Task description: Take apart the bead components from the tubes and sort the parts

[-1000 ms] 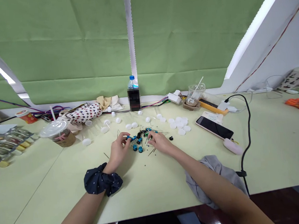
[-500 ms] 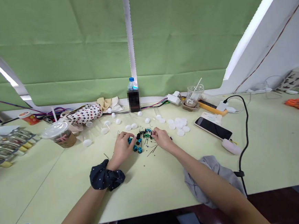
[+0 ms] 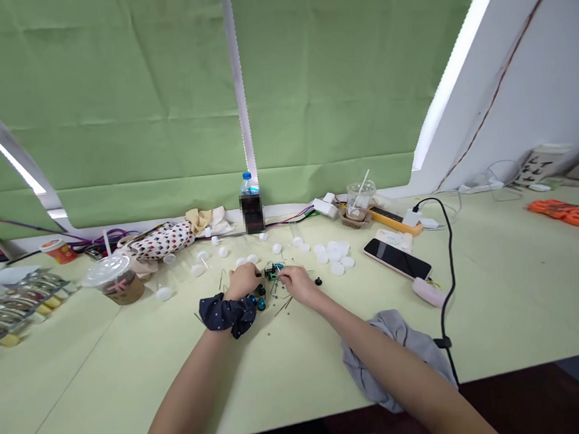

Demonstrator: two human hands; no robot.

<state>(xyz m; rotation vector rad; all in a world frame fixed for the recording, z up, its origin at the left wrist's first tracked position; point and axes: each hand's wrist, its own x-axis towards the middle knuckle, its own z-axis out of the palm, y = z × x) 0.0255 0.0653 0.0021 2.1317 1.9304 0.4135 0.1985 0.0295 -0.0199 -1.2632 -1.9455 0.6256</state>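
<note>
A small pile of blue, green and black electronic parts lies mid-table between my hands. My left hand, with a dark dotted scrunchie on its wrist, has its fingers curled at the pile's left side; what they hold is hidden. My right hand pinches at the pile's right side, on something too small to name. Round blue-and-black parts lie just below my left hand. Thin metal pins are scattered in front of the pile. One black round part sits right of my right hand.
White round caps and clear tubes lie behind the pile. A lidded drink cup stands at left, a bottle at the back. To the right are a phone, a black cable and grey cloth under my forearm.
My left hand has moved in over the pile from its left side, its fingers more curled. The right hand stays at the pile's right edge. The head view has shifted slightly.
</note>
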